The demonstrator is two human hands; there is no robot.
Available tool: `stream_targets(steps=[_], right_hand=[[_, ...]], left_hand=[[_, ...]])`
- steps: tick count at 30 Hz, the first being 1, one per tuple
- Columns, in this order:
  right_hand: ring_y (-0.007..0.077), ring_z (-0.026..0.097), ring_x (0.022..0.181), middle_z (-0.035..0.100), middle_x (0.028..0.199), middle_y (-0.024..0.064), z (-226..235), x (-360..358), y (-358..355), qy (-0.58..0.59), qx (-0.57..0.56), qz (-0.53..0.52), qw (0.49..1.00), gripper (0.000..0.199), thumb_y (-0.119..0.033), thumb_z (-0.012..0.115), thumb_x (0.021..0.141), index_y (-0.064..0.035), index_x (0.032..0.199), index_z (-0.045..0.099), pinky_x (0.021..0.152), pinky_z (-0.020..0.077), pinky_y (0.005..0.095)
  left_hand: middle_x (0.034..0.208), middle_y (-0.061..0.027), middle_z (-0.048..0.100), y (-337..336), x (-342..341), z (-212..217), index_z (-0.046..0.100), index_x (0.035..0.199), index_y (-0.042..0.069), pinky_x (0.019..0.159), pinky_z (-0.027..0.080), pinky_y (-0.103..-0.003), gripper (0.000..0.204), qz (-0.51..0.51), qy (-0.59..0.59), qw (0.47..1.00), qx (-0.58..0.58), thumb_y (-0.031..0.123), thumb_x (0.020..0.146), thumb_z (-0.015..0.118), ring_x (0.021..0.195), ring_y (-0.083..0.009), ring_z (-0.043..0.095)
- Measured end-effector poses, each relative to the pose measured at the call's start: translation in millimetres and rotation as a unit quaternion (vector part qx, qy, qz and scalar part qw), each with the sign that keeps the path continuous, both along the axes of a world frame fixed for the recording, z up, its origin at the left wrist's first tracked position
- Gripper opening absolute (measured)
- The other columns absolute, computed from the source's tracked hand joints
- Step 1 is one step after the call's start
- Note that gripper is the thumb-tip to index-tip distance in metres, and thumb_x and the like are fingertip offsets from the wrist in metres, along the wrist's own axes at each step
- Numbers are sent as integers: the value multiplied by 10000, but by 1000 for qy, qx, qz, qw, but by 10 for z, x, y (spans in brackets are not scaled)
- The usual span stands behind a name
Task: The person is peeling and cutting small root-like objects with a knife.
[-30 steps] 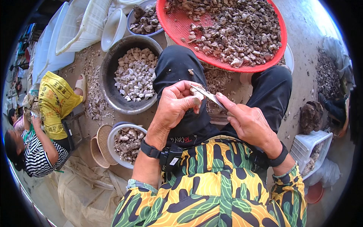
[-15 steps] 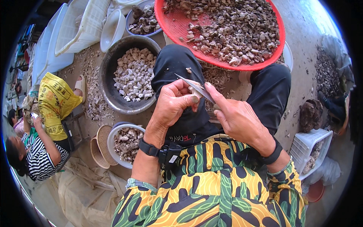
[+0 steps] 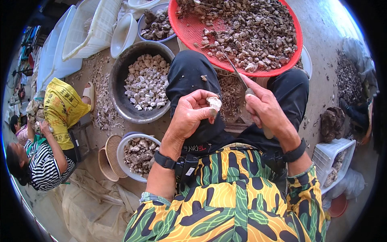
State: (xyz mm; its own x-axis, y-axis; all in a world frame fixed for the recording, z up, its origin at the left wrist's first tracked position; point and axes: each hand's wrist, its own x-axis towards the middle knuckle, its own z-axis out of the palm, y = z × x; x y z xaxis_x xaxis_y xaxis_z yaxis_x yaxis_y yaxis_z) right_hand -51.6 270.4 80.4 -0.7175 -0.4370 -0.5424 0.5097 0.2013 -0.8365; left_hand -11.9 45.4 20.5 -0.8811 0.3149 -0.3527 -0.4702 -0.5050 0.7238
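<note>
My left hand (image 3: pixel 189 112) is closed in a pinch on a whitish, rough lump (image 3: pixel 215 103) above my left thigh. A knife (image 3: pixel 237 73) is gripped in my right hand (image 3: pixel 266 108), its blade pointing up and forward, apart from the lump. The blade tip overlaps the near edge of a red perforated basket (image 3: pixel 189 34), which holds many dark-skinned lumps. Left of my knee, a dark round basin (image 3: pixel 115 92) contains paler, cleaner lumps. A small crumb (image 3: pixel 204 78) lies on my left knee.
By my left elbow stands a white bowl (image 3: pixel 121 153) of rough pieces, beside a woven basket (image 3: pixel 105 163). White crates (image 3: pixel 76 38) stand far left; a white crate (image 3: pixel 320 161) sits at right. Scraps (image 3: pixel 105 109) litter the floor. Another person (image 3: pixel 48 169) works at left.
The knife has come away from the lump, moving right, and its blade has swung to point forward. My left hand still holds the lump, now showing a white face.
</note>
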Motion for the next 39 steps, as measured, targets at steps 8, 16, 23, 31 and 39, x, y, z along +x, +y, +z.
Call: stream_targets(steps=[8, 16, 23, 31, 39], right_hand=[[383, 632, 829, 655, 1018, 197, 33, 320, 167, 279, 176, 227, 916, 679, -46, 538, 809, -163, 1452, 356, 750, 510, 434], [355, 609, 648, 605, 711, 158, 3, 315, 193, 353, 252, 247, 866, 689, -75, 575, 812, -232, 1449, 362, 579, 472, 456], [340, 607, 641, 599, 703, 142, -41, 287, 32, 400, 266, 184, 857, 688, -77, 590, 812, -230, 1445, 368, 558, 467, 444], [312, 605, 672, 584, 702, 114, -3, 336, 383, 362, 208, 244, 875, 700, -74, 610, 804, -225, 1446, 376, 598, 471, 409], [305, 590, 581, 559, 668, 109, 6, 372, 284, 400, 317, 248, 823, 661, -93, 602, 818, -266, 1427, 413, 521, 474, 408]], left_hand=[[883, -98, 637, 33, -36, 58, 548, 1103, -32, 600, 506, -258, 341, 41, -11, 998, 38, -5, 795, 692, 700, -148, 608], [902, -88, 654, 13, -72, 30, 564, 1060, -30, 594, 518, -251, 317, -6, -5, 1000, -15, -34, 776, 704, 729, -120, 618], [915, -67, 641, 61, -38, 39, 576, 1081, -17, 618, 512, -244, 344, -20, -4, 1000, -24, -45, 762, 703, 763, -117, 613], [904, -60, 610, 78, -43, -6, 561, 1077, -24, 599, 505, -244, 337, 18, -3, 1000, 4, -60, 768, 691, 742, -116, 591], [927, -92, 649, 52, -60, 16, 556, 1069, -32, 595, 508, -247, 301, -7, -11, 1000, -17, -48, 794, 676, 737, -119, 610]])
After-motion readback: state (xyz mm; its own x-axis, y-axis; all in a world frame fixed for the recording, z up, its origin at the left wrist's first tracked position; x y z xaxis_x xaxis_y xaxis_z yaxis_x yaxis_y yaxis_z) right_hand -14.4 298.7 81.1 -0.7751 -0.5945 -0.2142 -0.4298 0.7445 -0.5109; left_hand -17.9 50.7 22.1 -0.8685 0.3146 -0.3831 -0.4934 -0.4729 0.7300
